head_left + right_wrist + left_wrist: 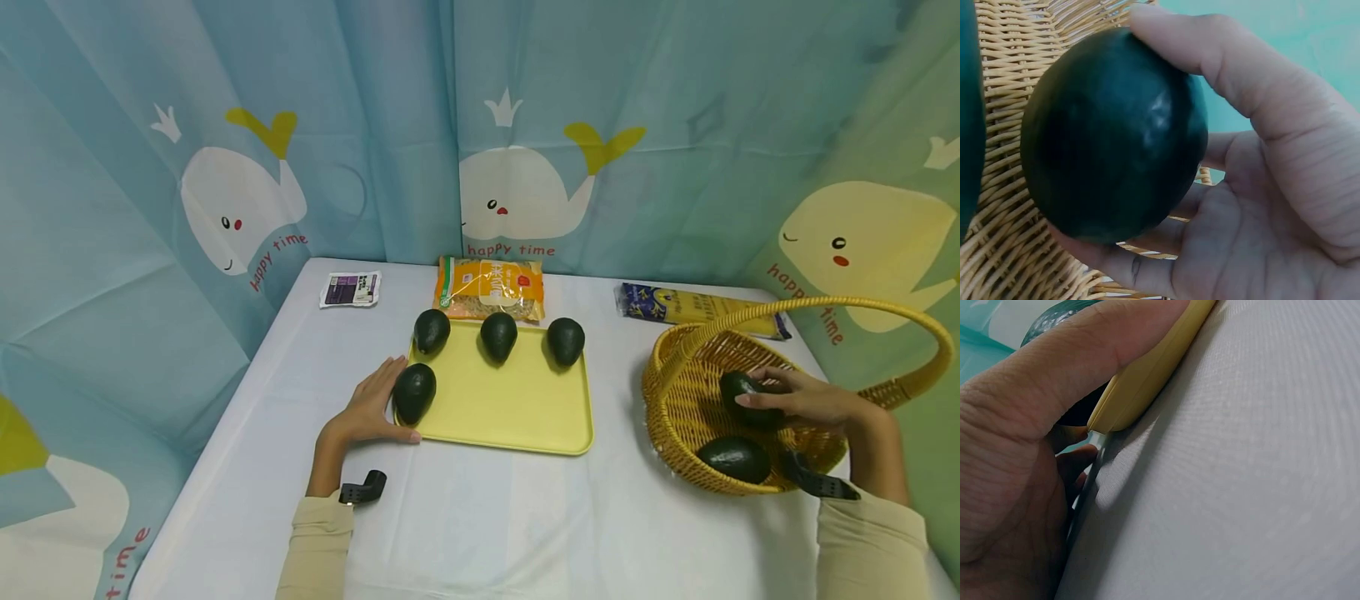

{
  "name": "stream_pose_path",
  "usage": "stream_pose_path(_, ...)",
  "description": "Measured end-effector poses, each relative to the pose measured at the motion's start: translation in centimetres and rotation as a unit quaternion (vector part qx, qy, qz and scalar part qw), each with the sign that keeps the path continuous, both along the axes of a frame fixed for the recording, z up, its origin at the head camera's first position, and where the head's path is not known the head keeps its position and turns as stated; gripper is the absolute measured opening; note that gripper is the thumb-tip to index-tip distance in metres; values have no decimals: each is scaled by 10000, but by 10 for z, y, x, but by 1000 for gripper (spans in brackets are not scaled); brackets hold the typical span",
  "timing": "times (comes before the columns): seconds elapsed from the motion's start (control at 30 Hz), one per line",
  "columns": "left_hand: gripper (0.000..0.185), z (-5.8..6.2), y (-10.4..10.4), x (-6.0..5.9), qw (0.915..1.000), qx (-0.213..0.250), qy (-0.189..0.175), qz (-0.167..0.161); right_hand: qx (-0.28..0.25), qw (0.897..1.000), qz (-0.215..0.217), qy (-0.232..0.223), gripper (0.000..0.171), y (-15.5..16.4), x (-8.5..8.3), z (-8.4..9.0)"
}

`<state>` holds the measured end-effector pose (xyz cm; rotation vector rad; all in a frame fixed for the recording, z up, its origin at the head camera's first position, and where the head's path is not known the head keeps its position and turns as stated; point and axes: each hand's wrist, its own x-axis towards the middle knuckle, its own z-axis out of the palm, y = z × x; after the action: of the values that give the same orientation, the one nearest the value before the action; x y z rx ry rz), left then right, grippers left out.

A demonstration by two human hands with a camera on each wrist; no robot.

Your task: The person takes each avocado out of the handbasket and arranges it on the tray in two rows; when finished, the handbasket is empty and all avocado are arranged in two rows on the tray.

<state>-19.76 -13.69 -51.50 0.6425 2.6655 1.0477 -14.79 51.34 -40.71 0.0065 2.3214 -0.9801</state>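
My left hand [369,408] grips the near left corner of a yellow tray [498,408], thumb along the front edge and fingers along the left side. Beside those fingers a dark green avocado [415,393] lies on the tray. Three more line its back edge: a left one [432,332], a middle one [498,337] and a right one [566,342]. Over in the wicker basket [675,433], my right hand [806,402] holds an avocado [1113,137] between thumb and curled fingers. Another avocado [735,459] lies at the basket's near side.
Behind the tray lies an orange bag of grain [491,287]. A small purple and white packet [351,289] is at the back left. A long yellow and blue packet [675,306] lies behind the basket, whose tall handle [847,302] arches up. Curtains enclose the white table [480,533].
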Motion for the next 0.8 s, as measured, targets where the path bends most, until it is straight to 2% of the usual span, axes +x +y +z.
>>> stream_pose_path(0.2,131,0,-1,1,10000,9,-22,2,-45,9998,-214,16,88,-5,4,1)
stream_pose_path(0.4,131,-1,-1,0,10000,29,0,-15,-30,9993,-131,344,89,-9,10,2)
stream_pose_path(0.57,131,-1,0,-1,10000,-9,-18,-19,-225,9985,-171,477,87,-11,14,5)
stream_pose_path(0.67,132,-1,-1,-1,10000,0,-20,-32,-546,9964,-315,571,82,-13,17,7)
stream_pose_path(0.8,132,-1,-1,-1,10000,-4,29,-51,-1088,9898,-370,839,64,-16,20,7)
